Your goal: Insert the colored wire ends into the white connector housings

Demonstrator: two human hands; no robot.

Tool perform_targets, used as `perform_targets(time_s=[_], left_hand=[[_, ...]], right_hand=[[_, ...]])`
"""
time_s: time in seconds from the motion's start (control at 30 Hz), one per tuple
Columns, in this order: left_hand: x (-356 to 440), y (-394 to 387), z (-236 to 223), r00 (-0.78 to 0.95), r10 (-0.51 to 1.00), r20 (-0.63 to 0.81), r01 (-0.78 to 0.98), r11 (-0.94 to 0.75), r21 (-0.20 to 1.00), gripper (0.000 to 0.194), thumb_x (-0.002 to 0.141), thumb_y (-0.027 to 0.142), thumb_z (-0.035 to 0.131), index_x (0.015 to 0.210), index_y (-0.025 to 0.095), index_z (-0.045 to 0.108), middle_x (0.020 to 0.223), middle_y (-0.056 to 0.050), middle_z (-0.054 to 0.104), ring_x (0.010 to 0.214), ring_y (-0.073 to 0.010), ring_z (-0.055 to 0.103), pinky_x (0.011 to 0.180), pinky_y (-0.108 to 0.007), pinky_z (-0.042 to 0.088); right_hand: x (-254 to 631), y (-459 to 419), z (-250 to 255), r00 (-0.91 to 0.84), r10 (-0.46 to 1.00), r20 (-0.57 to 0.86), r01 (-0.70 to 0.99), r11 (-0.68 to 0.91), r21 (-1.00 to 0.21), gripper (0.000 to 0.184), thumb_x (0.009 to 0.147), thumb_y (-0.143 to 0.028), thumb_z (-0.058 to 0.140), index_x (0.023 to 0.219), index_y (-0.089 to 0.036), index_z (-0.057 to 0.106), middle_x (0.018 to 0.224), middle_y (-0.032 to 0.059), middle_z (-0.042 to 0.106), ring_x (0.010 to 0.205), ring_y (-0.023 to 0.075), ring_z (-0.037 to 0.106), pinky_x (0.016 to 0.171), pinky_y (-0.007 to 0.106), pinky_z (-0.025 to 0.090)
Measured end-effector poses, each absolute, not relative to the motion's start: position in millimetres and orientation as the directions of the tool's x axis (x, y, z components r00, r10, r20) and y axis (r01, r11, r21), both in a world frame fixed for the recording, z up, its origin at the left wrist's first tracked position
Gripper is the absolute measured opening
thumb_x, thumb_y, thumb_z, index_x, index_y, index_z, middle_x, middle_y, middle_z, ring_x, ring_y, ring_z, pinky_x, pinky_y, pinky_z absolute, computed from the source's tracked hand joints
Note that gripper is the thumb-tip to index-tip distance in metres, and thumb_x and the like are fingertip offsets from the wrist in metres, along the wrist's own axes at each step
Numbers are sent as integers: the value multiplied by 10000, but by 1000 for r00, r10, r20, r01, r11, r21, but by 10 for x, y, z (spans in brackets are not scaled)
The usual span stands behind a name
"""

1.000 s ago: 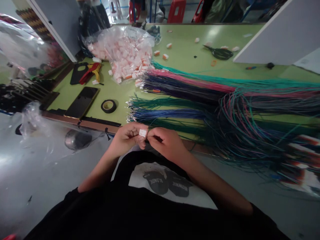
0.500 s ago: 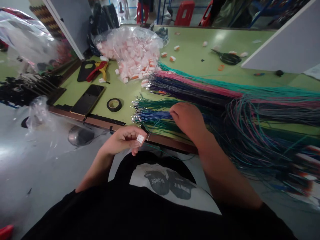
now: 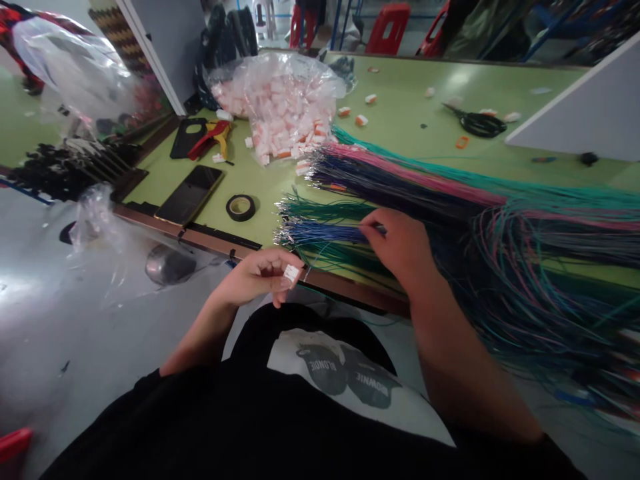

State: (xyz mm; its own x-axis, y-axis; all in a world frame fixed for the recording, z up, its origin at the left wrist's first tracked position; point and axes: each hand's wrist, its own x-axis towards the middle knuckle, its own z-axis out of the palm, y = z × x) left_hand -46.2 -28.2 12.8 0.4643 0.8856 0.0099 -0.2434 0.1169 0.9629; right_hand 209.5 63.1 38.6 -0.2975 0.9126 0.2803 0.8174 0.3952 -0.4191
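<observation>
My left hand (image 3: 265, 275) is closed on a small white connector housing (image 3: 291, 273), pinched between thumb and fingers over the table's front edge. A thin blue wire (image 3: 324, 249) curves from beside that housing towards the bundles. My right hand (image 3: 400, 243) is bent over the blue wire bundle (image 3: 330, 231), thumb and forefinger pinched on blue wire; how many strands they hold, I cannot tell. Silver terminals (image 3: 284, 233) tip the bundle's left end. Green wires (image 3: 333, 208) lie just behind it, and more green wires run in front.
A plastic bag of connector housings (image 3: 295, 100) stands at the back. Left of centre lie black tape (image 3: 241, 207), a phone (image 3: 190, 195) and a red-and-yellow wire tool (image 3: 213, 139). Pink and teal wires (image 3: 425, 172) stretch rightward. Scissors (image 3: 480, 124) lie at the back right.
The whole view has shifted, so everything appears slightly further right. My right hand has moved a little rightward along the blue wires. My left hand keeps its hold on the connector housing.
</observation>
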Motion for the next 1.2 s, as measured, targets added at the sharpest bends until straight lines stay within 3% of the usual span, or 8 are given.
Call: perform_targets(time_s=[0.1, 0.23, 0.33, 0.47, 0.57, 0.77, 0.97, 1.2], left_hand=[[-436, -281, 101, 429, 903, -11, -284, 147, 948, 226, 783, 200, 741, 990, 169, 653, 687, 21, 646, 505, -84, 625, 438, -174, 512], [-380, -279, 83, 370, 928, -46, -324, 175, 930, 238, 775, 189, 737, 990, 164, 638, 715, 26, 648, 511, -80, 618, 445, -180, 508], [-349, -272, 79, 332, 942, -50, -356, 174, 918, 261, 758, 198, 752, 987, 163, 632, 704, 32, 637, 508, -78, 610, 439, -179, 508], [-331, -266, 76, 315, 946, -80, -372, 201, 906, 306, 734, 220, 778, 992, 159, 626, 699, 31, 633, 505, -77, 608, 426, -172, 509], [-307, -255, 76, 303, 948, -95, -385, 212, 898, 292, 735, 225, 775, 976, 158, 624, 683, 40, 619, 499, -77, 609, 427, -173, 515], [-196, -207, 84, 270, 962, -47, -475, 176, 862, 343, 715, 267, 794, 981, 157, 608, 700, 36, 634, 505, -66, 602, 431, -159, 499], [-85, -185, 121, 271, 962, -11, -531, 159, 832, 358, 714, 274, 799, 994, 172, 600, 719, 37, 633, 528, -65, 607, 458, -158, 498], [-59, -187, 131, 258, 966, -7, -517, 144, 844, 375, 716, 304, 796, 998, 174, 587, 718, 39, 616, 534, -74, 603, 453, -174, 491]], right_hand=[[2055, 582, 404, -269, 907, 323, 772, 404, -491, 111, 799, -188, 524, 808, -220, 630, 808, 40, 689, 742, 188, 600, 670, 295, 409], [1857, 473, 414, -509, 806, 302, 650, 590, -480, 201, 865, -236, 493, 924, -201, 682, 919, 66, 717, 862, 198, 628, 751, 301, 427], [1731, 396, 428, -614, 753, 236, 656, 654, -377, 244, 907, -259, 461, 911, -202, 698, 917, 77, 707, 870, 196, 613, 710, 290, 395], [1735, 328, 507, -387, 896, 216, 889, 425, -170, 219, 848, -208, 479, 692, -197, 632, 752, 73, 650, 646, 167, 527, 534, 292, 234], [1792, 265, 606, -287, 917, 277, 883, 365, -296, 157, 817, -214, 507, 712, -217, 624, 738, 60, 655, 615, 165, 523, 533, 292, 268], [1753, 114, 704, -422, 860, 287, 626, 505, -594, 168, 855, -274, 505, 818, -266, 669, 804, 41, 698, 684, 182, 585, 633, 313, 415], [1712, 29, 646, -419, 870, 260, 622, 484, -616, 167, 813, -237, 510, 679, -248, 609, 700, 23, 654, 668, 166, 584, 640, 300, 419], [1724, 46, 491, -373, 885, 280, 727, 466, -504, 197, 761, -265, 521, 572, -230, 563, 561, 8, 551, 538, 137, 473, 526, 290, 299]])
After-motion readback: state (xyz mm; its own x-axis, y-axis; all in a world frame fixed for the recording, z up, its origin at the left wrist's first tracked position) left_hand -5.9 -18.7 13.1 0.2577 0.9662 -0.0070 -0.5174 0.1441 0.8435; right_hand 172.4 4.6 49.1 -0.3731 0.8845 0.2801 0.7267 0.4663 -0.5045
